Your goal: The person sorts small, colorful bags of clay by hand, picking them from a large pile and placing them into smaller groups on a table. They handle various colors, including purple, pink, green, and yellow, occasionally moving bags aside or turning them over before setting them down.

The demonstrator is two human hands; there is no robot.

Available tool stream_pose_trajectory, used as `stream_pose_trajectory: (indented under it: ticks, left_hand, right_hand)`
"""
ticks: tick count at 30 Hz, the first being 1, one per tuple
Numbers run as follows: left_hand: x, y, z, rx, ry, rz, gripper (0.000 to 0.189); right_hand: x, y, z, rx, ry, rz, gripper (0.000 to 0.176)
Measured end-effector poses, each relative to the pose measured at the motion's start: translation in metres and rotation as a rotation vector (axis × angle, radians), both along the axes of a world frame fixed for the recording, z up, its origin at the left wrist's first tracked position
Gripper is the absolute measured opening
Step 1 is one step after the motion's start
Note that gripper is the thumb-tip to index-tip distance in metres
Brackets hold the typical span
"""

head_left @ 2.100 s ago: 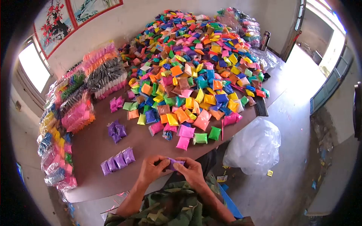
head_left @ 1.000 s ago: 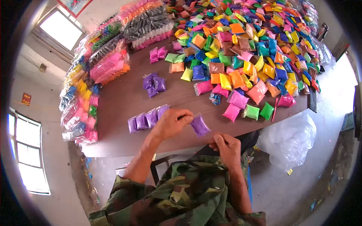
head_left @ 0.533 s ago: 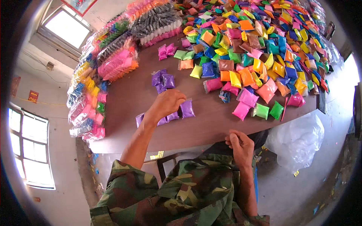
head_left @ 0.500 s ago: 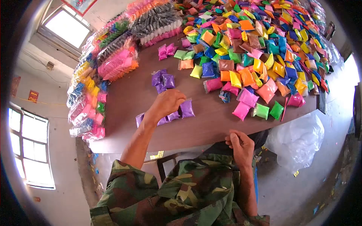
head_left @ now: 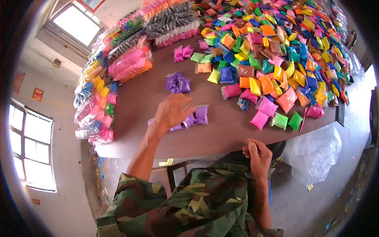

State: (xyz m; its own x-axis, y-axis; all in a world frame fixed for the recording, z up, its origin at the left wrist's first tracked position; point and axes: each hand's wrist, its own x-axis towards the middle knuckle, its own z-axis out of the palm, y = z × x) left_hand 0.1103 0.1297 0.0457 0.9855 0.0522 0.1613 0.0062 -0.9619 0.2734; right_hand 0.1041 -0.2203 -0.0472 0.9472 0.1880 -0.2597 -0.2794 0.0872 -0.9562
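Note:
My left hand (head_left: pixel 172 110) is over the brown table (head_left: pixel 138 94), fingers apart and slightly blurred, with nothing seen in it. It covers part of a row of purple packets (head_left: pixel 189 120), whose right-end packet (head_left: pixel 201 114) lies just right of my fingertips. Beyond the hand sits a small cluster of purple packets (head_left: pixel 184 84). My right hand (head_left: pixel 258 155) is closed at the near table edge, thumb against curled fingers; whether anything is inside is hidden.
A large heap of coloured packets (head_left: pixel 272 63) spreads over the back right. Bundled packets in clear bags (head_left: pixel 128 65) line the left side. Two pink packets (head_left: pixel 183 53) lie beyond the purple cluster. A clear plastic bag (head_left: pixel 312 154) hangs below the right edge.
My left hand's bent fingers have opened and spread out beside the purple packets. My right hand stays closed near the edge. The whole view has shifted slightly.

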Motion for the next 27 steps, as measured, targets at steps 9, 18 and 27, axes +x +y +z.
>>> stream_pose_trajectory:
  ticks: [9, 18, 27]
  left_hand:
    - [-0.043, -0.005, -0.020, 0.084, 0.017, -0.165, 0.048]
    - [-0.047, -0.010, -0.013, 0.032, -0.034, -0.144, 0.055]
    - [-0.049, -0.044, 0.008, -0.370, -0.203, 0.031, 0.039]
  right_hand:
    - [-0.001, 0.001, -0.001, -0.002, -0.031, -0.007, 0.021]
    - [-0.002, 0.000, -0.005, -0.016, -0.050, -0.009, 0.022]
    - [-0.013, 0.014, 0.017, -0.027, -0.090, 0.079, 0.022]
